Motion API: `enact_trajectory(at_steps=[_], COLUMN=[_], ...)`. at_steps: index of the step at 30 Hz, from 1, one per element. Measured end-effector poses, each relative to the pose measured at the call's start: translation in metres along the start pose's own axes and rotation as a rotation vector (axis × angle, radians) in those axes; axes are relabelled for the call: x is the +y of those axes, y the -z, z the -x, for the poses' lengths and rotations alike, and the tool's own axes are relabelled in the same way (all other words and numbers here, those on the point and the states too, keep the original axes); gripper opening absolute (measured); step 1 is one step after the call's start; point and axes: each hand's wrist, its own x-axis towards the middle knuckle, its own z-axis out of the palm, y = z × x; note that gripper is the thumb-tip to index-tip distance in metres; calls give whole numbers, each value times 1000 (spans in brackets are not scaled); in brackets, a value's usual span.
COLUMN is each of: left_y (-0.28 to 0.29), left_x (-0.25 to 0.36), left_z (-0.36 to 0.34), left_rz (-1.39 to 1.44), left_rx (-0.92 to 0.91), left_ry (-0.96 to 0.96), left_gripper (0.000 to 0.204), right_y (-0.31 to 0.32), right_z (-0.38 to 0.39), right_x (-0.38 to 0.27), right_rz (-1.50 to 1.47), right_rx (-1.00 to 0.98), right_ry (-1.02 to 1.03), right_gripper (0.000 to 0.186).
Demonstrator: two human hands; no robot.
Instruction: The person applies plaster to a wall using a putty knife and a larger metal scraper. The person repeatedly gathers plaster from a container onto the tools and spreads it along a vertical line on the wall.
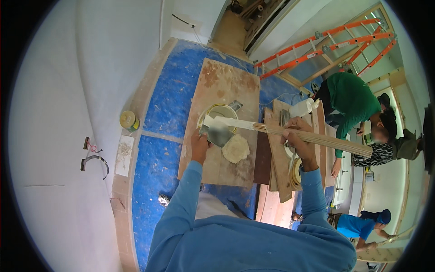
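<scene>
A worker in a blue long-sleeved shirt leans over a putty-stained plywood board [217, 90] lying on blue floor covering [156, 172]. The left hand [199, 146] closes its grip on a flat metal putty knife [218, 134], its blade pressed to the white-coated end of a long, thin wooden strip [312, 137]. The right hand [297, 136] wraps fully around that strip at mid-length, holding it level above the board. A mound of pale putty [235, 148] lies just beneath, beside an open round can [220, 111]. An orange ladder [326, 45] lies beyond.
</scene>
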Motion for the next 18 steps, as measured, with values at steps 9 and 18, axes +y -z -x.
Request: enact_trajectory(at_steps=[9,18], left_y=[-3,-20], left_x=[-20,-29], left_z=[-8,-3], left_rz=[241,341], left_rx=[-43,-27], left_ry=[100,84], left_gripper=[33,30], right_y=[-3,-46], right_z=[24,57], right_x=[7,-21], right_rz=[488,922], right_rx=[-322,-526], right_ry=[628,592], right_gripper=[16,23])
